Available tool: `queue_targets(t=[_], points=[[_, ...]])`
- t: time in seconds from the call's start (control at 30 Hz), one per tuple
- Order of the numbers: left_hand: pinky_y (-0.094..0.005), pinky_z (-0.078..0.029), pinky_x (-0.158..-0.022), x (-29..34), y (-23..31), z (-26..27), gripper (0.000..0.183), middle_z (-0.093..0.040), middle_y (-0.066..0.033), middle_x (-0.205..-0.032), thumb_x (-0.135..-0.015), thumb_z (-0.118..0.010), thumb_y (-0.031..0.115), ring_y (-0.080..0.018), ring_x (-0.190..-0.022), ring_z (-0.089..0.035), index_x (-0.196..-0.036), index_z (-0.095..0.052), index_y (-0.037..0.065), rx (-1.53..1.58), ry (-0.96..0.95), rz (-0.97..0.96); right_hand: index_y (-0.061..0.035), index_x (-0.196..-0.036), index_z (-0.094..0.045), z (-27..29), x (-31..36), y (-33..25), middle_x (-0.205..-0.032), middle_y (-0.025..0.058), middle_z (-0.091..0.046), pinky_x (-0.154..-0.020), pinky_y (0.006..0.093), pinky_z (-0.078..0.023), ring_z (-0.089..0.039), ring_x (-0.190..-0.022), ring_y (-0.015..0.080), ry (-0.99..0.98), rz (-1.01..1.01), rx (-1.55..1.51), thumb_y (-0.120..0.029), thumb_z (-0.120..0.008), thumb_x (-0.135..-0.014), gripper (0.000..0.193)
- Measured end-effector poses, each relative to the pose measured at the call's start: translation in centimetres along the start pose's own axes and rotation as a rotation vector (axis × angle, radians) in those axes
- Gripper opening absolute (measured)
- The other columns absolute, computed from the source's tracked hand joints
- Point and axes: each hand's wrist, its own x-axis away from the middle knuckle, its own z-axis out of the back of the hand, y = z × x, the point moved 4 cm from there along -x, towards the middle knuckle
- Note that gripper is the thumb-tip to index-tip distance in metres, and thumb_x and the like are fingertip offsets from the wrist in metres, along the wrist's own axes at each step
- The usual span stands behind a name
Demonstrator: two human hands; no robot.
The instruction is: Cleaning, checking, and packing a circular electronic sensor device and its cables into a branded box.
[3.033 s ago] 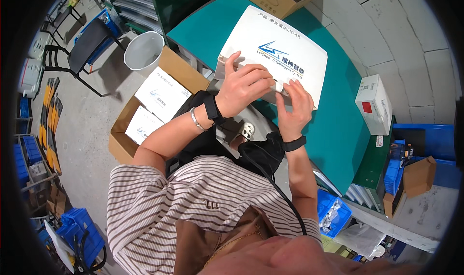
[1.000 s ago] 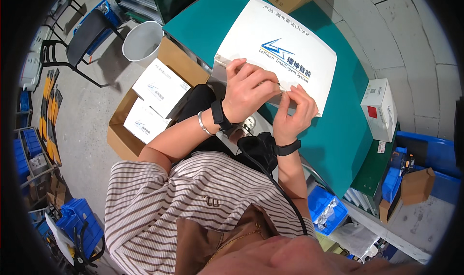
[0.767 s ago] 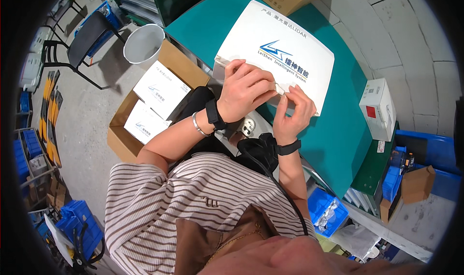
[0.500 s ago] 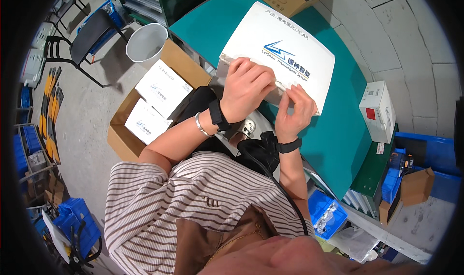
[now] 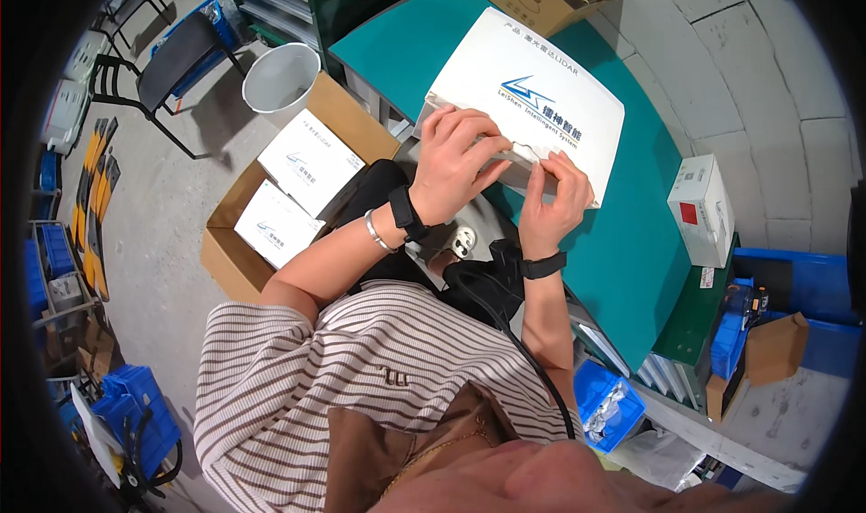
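Note:
A large white cardboard box with blue and dark print on its lid rests on the green tabletop. My left hand has its curled fingers over the left part of the lid's near edge, and its thumb lies lower, by the front face. To its right, my right hand pinches the same edge near the right front corner, thumb below and fingers on top. Between the hands, a small notch shows in the edge. The fingers partly hide the box's front face.
An open brown carton holding two white boxes stands at my left, with a grey bin behind it. Another carton lies at the table's far end. A smaller white box stands at the right edge, near blue bins.
My left thumb and index finger have come away from the small white tab at the lid's near edge and spread apart. My right hand keeps its pinch, slightly shifted. The view has moved slightly.

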Motion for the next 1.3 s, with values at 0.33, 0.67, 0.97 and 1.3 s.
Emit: queue_targets(t=[0.33,0.67,0.97,1.3], points=[[-0.0379,-0.029,-0.09,-1.4,-0.3,-0.1,0.028,-0.059,0.0009,-0.097,-0.067,-0.078,0.016,-0.0173,-0.095,-0.055,-0.091,-0.065,0.016,-0.064,-0.017,-0.036,-0.0106,-0.093,-0.062,0.4,-1.2,-0.1,-0.094,0.0017,-0.064,-0.086,0.0357,-0.038,-0.061,-0.093,0.0205,-0.058,-0.08,-0.006,-0.01,-0.072,-0.079,0.017],[-0.0389,-0.031,-0.093,-2.0,-0.9,-0.4,0.034,-0.063,0.0042,-0.104,-0.066,-0.079,0.021,-0.0151,-0.101,-0.055,-0.097,-0.065,0.017,-0.049,-0.066,-0.062,-0.0102,-0.117,-0.061,2.8,-2.2,1.6,-0.13,0.0099,-0.052,-0.102,0.0422,-0.033,-0.043,-0.126,0.029,-0.31,-0.037,0.03,-0.021,-0.076,-0.076,0.045],[-0.0356,-0.033,-0.089,-1.3,-1.3,-1.5,0.024,-0.064,0.0085,-0.094,-0.068,-0.077,0.024,-0.0117,-0.094,-0.056,-0.089,-0.066,0.02,-0.076,0.082,-0.118,-0.0071,-0.107,-0.065,0.7,-1.7,1.4,-0.117,0.0091,-0.064,-0.099,0.0399,-0.037,-0.055,-0.117,0.0276,-0.203,0.038,0.038,-0.017,-0.075,-0.077,0.032],[-0.0385,-0.032,-0.101,-0.6,-2.7,0.3,0.026,-0.064,0.0041,-0.103,-0.07,-0.077,0.021,-0.0147,-0.105,-0.057,-0.094,-0.066,0.018,0.004,-0.019,-0.123,-0.0057,-0.101,-0.066,0.5,-1.5,0.3,-0.111,0.0086,-0.067,-0.097,0.0385,-0.04,-0.058,-0.114,0.0264,-0.165,0.005,-0.003,-0.012,-0.073,-0.079,0.024]])
